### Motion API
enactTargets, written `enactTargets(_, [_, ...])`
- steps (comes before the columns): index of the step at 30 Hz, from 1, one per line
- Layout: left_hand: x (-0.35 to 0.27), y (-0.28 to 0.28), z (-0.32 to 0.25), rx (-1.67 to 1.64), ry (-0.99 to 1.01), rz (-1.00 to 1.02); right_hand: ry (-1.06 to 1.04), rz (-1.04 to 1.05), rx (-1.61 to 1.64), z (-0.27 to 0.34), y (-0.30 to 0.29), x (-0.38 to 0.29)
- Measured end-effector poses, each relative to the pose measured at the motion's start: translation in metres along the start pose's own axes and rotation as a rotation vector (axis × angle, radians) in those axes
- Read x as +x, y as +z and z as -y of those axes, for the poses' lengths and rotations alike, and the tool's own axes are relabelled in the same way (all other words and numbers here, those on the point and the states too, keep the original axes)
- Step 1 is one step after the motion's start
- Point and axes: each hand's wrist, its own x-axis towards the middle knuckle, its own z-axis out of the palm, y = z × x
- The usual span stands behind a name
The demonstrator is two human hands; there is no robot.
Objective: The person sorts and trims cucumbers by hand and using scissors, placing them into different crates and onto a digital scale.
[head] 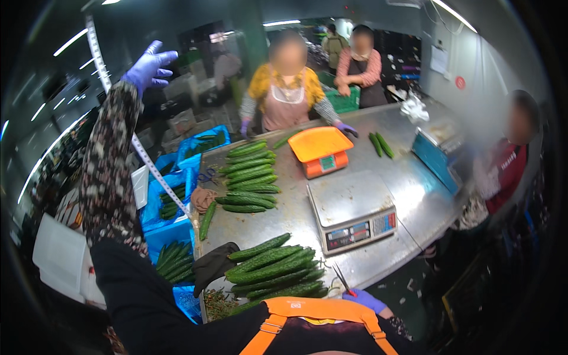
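My left hand [153,69], in a purple glove, is raised at the upper left with its fingers spread and nothing in it. Low at the right of my body, my right hand [366,301], also gloved, holds red-handled scissors [341,277] with the blades pointing up over the metal table's edge. Close in front of me lies a pile of cucumbers [275,266], beside stem trimmings [217,304] and a dark cloth [216,264]. Farther off, more cucumbers [250,175] lie in a row. A steel digital scale [350,199] and an orange scale [319,144] stand on the table.
Blue-lined crates [166,235] with cucumbers stand along the table's left side. A measuring tape [155,171] stretches past them. A gloved co-worker [288,97] stands across the table, another person [361,66] behind, and one [510,164] at the right. A teal scale [437,159] stands on the right.
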Motion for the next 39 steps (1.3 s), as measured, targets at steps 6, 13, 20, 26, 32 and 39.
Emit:
enactTargets(6, [-0.124, 0.099, 0.017, 0.568, 0.469, 0.401, -0.006, -0.007, 0.154, 0.023, 0.008, -0.012])
enactTargets(13, [0.006, 0.008, 0.006, -0.461, 0.14, 0.358, 0.01, -0.216, -0.499, 0.056, -0.015, -0.017])
enactTargets(20, [-0.004, 0.037, 0.042, -0.301, 0.12, 0.057, 0.027, -0.36, -0.729, 0.068, -0.027, -0.021])
enactTargets(26, [-0.202, 0.103, 0.092, -0.146, 0.243, 0.39, 0.024, -0.252, -0.71, 0.078, -0.018, -0.018])
enactTargets(32, [-0.247, 0.128, 0.097, -0.328, 0.278, 0.363, 0.002, -0.204, -0.715, 0.086, -0.017, -0.019])
enactTargets(39, [-0.274, 0.126, 0.097, -0.453, 0.291, 0.257, -0.082, -0.102, -0.803, 0.083, -0.011, -0.007])
